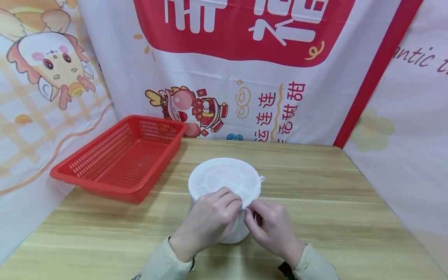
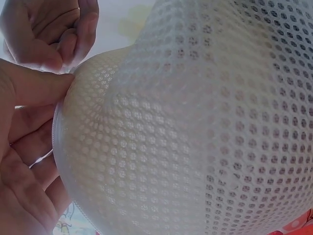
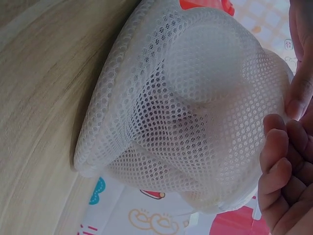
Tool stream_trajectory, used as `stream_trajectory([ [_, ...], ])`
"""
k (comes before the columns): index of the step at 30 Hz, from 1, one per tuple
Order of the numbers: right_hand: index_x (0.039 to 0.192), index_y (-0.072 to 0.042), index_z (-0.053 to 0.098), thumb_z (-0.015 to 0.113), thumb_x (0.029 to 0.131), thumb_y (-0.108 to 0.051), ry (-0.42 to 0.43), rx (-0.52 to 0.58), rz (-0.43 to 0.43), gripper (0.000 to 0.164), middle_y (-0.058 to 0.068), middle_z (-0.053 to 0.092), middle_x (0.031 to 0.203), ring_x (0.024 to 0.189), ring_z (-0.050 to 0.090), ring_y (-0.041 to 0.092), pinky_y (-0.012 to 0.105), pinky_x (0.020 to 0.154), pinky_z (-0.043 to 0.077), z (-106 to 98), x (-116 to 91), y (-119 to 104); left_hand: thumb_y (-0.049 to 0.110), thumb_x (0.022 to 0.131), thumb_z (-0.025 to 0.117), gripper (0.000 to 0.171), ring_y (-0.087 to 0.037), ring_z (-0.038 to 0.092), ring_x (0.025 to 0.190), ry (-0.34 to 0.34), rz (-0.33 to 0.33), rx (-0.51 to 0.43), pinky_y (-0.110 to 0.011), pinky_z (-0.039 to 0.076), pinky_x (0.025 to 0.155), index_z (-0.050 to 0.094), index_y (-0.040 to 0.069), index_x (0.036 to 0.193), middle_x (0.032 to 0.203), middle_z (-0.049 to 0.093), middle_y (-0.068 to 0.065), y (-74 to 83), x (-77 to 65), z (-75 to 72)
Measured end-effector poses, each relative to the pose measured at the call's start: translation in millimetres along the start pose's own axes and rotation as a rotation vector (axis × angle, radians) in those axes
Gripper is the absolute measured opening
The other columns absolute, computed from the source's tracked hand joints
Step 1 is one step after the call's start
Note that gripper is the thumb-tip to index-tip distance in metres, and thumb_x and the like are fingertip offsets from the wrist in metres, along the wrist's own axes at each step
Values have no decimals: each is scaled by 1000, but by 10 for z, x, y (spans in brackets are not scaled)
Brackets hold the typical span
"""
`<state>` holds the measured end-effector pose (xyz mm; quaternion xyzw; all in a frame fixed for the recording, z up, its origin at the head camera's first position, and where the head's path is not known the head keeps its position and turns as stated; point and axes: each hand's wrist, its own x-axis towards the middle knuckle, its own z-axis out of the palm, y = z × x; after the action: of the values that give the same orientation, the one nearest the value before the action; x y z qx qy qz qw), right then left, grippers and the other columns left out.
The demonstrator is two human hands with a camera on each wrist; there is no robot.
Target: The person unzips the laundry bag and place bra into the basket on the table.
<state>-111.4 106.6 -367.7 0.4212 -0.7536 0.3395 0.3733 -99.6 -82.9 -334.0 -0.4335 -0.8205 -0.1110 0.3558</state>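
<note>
A white mesh laundry bag [image 1: 224,175], round and drum-shaped, stands upright on the table with its flat top facing up. My left hand [image 1: 215,217] pinches the near right part of its top rim. Right beside it, my right hand [image 1: 271,225] pinches the same rim with thumb and forefinger; what lies between those fingertips is too small to tell. A zipper edge [image 2: 57,142] runs along the rim in the left wrist view. Through the mesh in the right wrist view, a pale rounded shape [image 3: 205,63] shows faintly.
A red plastic basket [image 1: 140,159] with slotted sides sits on the table's left, near the printed cloth [image 1: 115,58]. Cloth hangs at the back and both sides. The wood-grain table [image 1: 332,210] extends right of the bag. A small white loop [image 1: 262,178] sticks out at the rim's right.
</note>
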Motion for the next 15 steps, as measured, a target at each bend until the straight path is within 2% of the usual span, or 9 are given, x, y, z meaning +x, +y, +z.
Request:
stream_trajectory([
  [7,67,-18,49,57,77,-3,-78,-33,30,20,-9,43,56,48,38,-2,8,45,29,2,3,-8,12,83,72,7,-14,61,87,-16,-6,-2,-28,55,67,72,7,89,89,68,0,-11,11,-19],
  [15,65,-19,46,56,78,-4,-81,-65,43,23,-10,40,56,50,33,-5,9,43,26,0,-3,-29,11,82,74,8,-13,62,85,-6,3,4,-27,55,67,73,7,89,89,68,1,-2,-6,-9],
])
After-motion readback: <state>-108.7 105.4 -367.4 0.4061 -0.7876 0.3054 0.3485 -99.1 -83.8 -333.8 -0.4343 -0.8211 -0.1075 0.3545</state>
